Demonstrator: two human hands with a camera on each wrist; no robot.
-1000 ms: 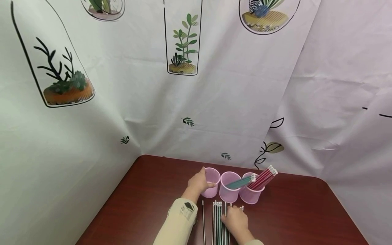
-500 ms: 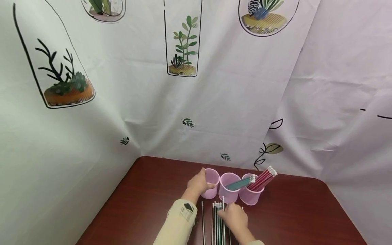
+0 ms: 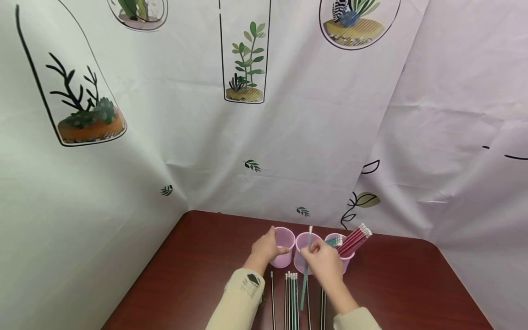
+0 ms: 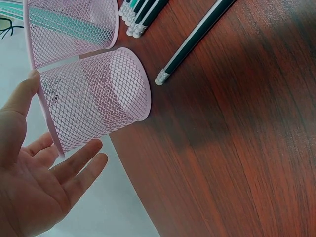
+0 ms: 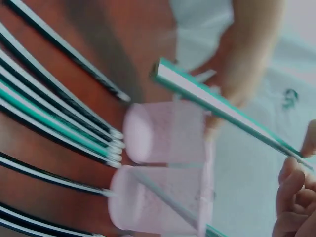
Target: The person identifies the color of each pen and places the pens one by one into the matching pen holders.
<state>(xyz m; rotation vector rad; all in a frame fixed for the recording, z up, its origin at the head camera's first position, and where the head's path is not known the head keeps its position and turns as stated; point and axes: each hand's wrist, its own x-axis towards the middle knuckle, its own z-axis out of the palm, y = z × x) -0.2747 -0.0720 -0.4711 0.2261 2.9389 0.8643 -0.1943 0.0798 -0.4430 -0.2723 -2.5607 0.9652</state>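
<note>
The right hand (image 3: 323, 261) pinches a teal pencil (image 3: 304, 288) between thumb and fingers, the fingertips pressed together on it. The teal pencil is in the air in front of the middle cup (image 3: 298, 260), slightly tilted, with its white end up and its other end pointing down, clear of the worktop (image 3: 206, 275). The left hand (image 3: 265, 247) is at the left cup (image 3: 282, 261): the thumb tip touches the rim, while the fingers spread apart, fairly straight, around the outer side.

Three pink mesh cups stand upright in a row near the back of the worktop, just beside each other. A bundle of teal pencils (image 3: 335, 241) leans in the middle cup, partly hidden behind the right hand. Red pencils (image 3: 354, 239) lean in the right cup (image 3: 345, 263), white ends up.

In front of the cups, pencils lie flat, white ends toward the cups: a lone dark pencil (image 3: 272, 298) on the left, a mixed bundle (image 3: 291, 298) of dark and teal ones side by side, then another dark one (image 3: 308, 307) and a dark pair (image 3: 323, 311) further right. Behind the worktop hangs white cloth (image 3: 198, 128) printed with plants in glass jars
</note>
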